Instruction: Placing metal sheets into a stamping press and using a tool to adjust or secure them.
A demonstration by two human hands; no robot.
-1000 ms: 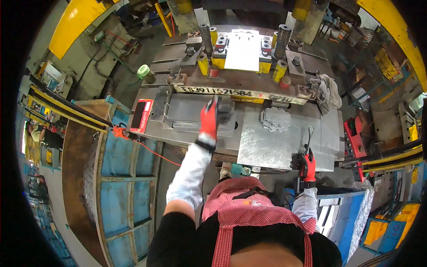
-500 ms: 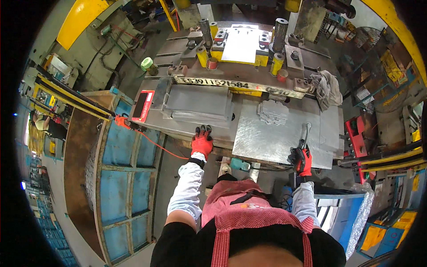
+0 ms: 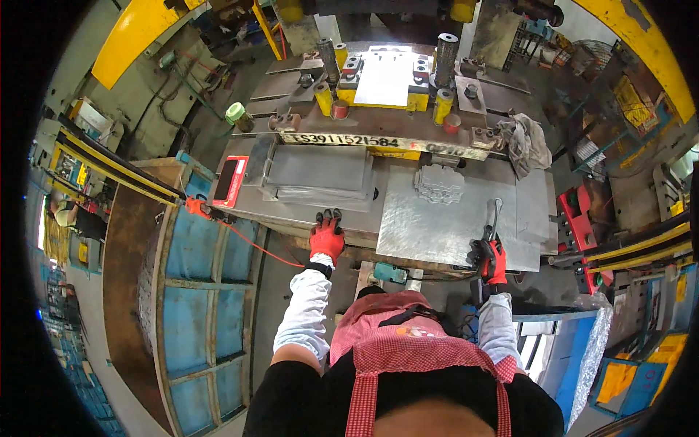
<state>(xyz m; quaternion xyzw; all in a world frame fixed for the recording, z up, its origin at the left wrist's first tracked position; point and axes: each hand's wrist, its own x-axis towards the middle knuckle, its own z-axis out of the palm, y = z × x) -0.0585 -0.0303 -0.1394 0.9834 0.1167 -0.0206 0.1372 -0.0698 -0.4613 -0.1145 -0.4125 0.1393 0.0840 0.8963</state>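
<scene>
My left hand, in a red glove with dark fingertips, rests at the front edge of the metal table with its fingers stretched out and nothing in it. Just beyond it lies a stack of flat grey metal sheets. My right hand, gloved alike, is closed round a slim metal hand tool with a loop-shaped end; its exact kind is unclear. That tool points away from me over a large bare metal plate. A small pile of cut metal pieces with notched outlines sits on the plate's far part.
Behind the table stands a press die with posts and a bright white sheet on top. A grey rag hangs at the right. A red-framed dark flat item lies left of the stack. A blue-panelled bin stands at left.
The whole view has shifted slightly, so the table and die appear a little further left. My hands keep nearly the same places and grips. The shoe below the table edge is no longer visible.
</scene>
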